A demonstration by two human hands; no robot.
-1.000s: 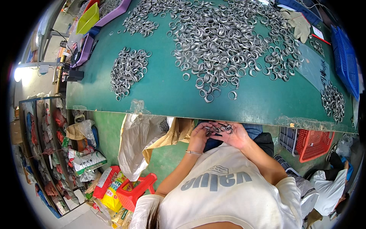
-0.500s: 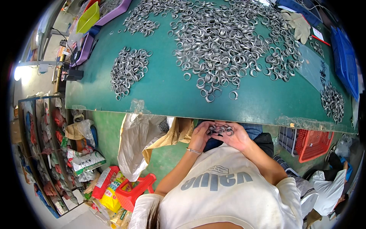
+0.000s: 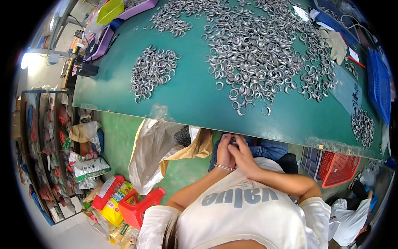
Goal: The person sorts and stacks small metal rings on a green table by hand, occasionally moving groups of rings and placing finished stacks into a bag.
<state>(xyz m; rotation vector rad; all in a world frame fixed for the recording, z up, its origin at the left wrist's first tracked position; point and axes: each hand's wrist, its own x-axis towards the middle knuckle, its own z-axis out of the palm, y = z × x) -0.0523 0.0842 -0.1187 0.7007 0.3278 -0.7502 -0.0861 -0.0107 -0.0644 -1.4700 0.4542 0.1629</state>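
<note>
My left hand (image 3: 224, 152) and my right hand (image 3: 243, 157) are brought together just below the table's near edge, above my lap. Cupped between them are grey metal rings (image 3: 233, 142), mostly covered by the fingers. On the green table (image 3: 195, 110) beyond my hands spreads a large heap of the same rings (image 3: 257, 58). Toward the left lies a smaller pile of rings (image 3: 153, 70), and another small pile (image 3: 362, 128) sits near the right edge.
A paper sack (image 3: 145, 155) with grey pieces inside stands open left of my hands. Red baskets (image 3: 338, 168) are under the table at right. A glove (image 3: 335, 45) and a blue basket (image 3: 378, 85) lie at the far right. Left stand a red stool (image 3: 139, 207) and a shelf rack (image 3: 45, 153).
My hands were apart with palms up, showing several rings on the fingers and palms. Now they have closed together around the rings. The view has shifted slightly.
</note>
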